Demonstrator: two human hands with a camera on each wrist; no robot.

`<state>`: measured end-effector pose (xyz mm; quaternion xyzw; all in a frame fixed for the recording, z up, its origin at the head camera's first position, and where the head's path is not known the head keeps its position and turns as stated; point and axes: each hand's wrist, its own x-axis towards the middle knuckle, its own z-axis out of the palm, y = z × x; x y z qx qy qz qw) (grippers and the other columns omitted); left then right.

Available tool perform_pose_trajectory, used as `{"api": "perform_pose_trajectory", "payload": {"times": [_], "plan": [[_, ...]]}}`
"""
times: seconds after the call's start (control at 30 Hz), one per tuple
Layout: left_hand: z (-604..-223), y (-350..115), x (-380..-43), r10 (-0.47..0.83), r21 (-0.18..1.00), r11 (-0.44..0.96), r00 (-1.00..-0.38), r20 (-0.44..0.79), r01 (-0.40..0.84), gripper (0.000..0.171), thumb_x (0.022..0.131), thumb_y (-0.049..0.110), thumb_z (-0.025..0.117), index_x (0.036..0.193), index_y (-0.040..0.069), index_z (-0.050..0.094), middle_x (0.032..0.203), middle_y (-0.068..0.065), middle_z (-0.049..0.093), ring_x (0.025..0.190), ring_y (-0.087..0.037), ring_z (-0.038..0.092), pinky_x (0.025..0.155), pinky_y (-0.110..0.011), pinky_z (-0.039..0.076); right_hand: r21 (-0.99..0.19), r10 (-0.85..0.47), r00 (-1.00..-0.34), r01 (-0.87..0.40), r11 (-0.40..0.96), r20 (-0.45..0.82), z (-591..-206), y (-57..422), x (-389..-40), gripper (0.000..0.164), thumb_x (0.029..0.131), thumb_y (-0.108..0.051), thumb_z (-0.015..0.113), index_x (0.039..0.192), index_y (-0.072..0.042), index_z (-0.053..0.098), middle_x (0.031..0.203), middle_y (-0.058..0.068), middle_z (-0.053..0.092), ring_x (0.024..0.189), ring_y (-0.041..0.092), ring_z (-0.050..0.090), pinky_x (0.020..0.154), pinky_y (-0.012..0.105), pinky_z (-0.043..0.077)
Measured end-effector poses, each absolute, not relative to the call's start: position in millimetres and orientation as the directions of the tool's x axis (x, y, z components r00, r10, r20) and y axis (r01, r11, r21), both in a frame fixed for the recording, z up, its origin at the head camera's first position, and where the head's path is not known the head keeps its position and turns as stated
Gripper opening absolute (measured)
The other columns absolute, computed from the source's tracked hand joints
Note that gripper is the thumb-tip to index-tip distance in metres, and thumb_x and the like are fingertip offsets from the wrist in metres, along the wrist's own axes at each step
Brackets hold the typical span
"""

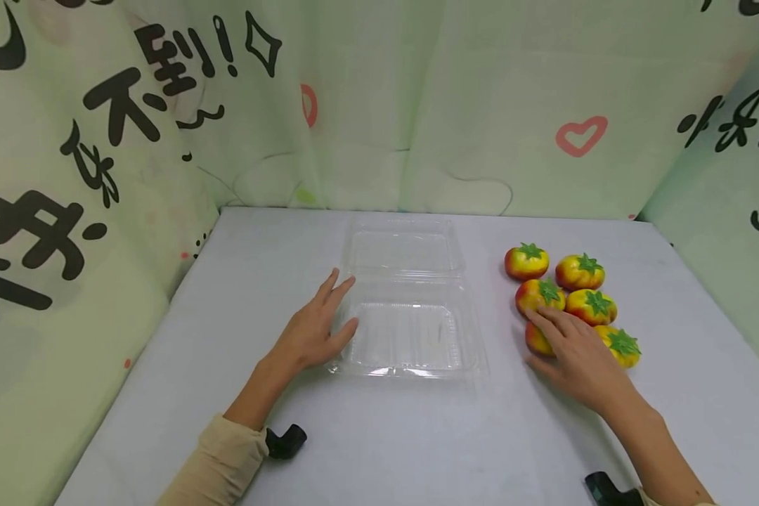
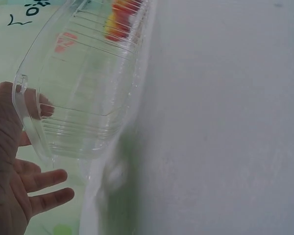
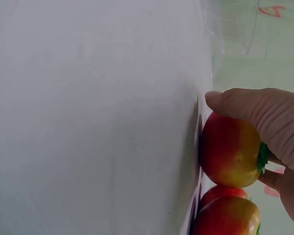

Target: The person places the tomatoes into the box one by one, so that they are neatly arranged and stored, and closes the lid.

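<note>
A clear plastic clamshell box lies unfolded on the table, its lid on the far side. At its left edge is my left hand, fingers spread. The left wrist view shows the thumb at the box wall, the other fingers apart outside it. On the right, my right hand grips the nearest left toy persimmon, red and yellow with a green leafy cap. Its thumb lies along one side of the fruit, fingers round the other, partly hidden.
Several more toy persimmons stand close together in two rows beyond and beside my right hand. White cloth covers the table. A pale green printed curtain hangs behind and at both sides. Black wrist mounts stick out near the sleeves.
</note>
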<state>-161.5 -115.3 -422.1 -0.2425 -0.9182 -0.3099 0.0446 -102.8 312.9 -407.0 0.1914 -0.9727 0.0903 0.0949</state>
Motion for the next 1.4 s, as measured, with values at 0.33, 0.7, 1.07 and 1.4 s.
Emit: {"api": "perform_pose_trajectory", "payload": {"times": [0.33, 0.7, 1.07, 1.4], "plan": [[-420.6, -115.5, -159.9, 0.402, 0.608, 0.669, -0.896, 0.187, 0.427, 0.078, 0.082, 0.01, 0.055, 0.158, 0.017, 0.038, 0.168, -0.013, 0.024, 0.058, -0.012, 0.04, 0.052, -0.028, 0.035, -0.105, -0.387, -0.897, -0.415, 0.904, 0.213, -404.6, 309.6, -103.5, 0.072, 0.077, -0.008, 0.085, 0.143, -0.003, 0.055, 0.139, 0.021, 0.052, 0.127, 0.045, 0.046, 0.103, 0.069, 0.039], [-425.3, -115.4, -161.5, 0.377, 0.674, 0.611, -0.901, 0.214, 0.416, 0.076, 0.08, 0.009, 0.057, 0.155, 0.015, 0.045, 0.167, -0.014, 0.028, 0.12, -0.033, 0.064, 0.07, -0.039, 0.05, -0.101, -0.391, -0.898, -0.416, 0.904, 0.202, -404.1, 306.5, -104.1, 0.072, 0.076, -0.008, 0.087, 0.141, -0.004, 0.057, 0.136, 0.02, 0.055, 0.124, 0.043, 0.049, 0.104, 0.068, 0.04], [-429.8, -117.3, -166.9, 0.376, 0.756, 0.501, -0.893, 0.248, 0.421, 0.07, 0.086, 0.008, 0.06, 0.154, 0.008, 0.044, 0.165, -0.021, 0.027, 0.131, -0.037, 0.057, 0.098, -0.053, 0.054, -0.103, -0.38, -0.906, -0.402, 0.91, 0.188, -394.5, 299.5, -105.7, 0.066, 0.08, -0.013, 0.085, 0.14, -0.005, 0.06, 0.134, 0.021, 0.059, 0.122, 0.044, 0.052, 0.104, 0.067, 0.042], [-429.3, -113.9, -161.5, 0.374, 0.763, 0.477, -0.886, 0.273, 0.437, 0.068, 0.089, 0.011, 0.067, 0.153, 0.008, 0.045, 0.165, -0.022, 0.027, 0.132, -0.037, 0.055, 0.099, -0.052, 0.054, -0.095, -0.386, -0.885, -0.421, 0.902, 0.259, -381.0, 284.9, -103.6, 0.064, 0.08, -0.011, 0.085, 0.139, -0.009, 0.061, 0.131, 0.019, 0.059, 0.121, 0.043, 0.052, 0.102, 0.066, 0.044]]}}
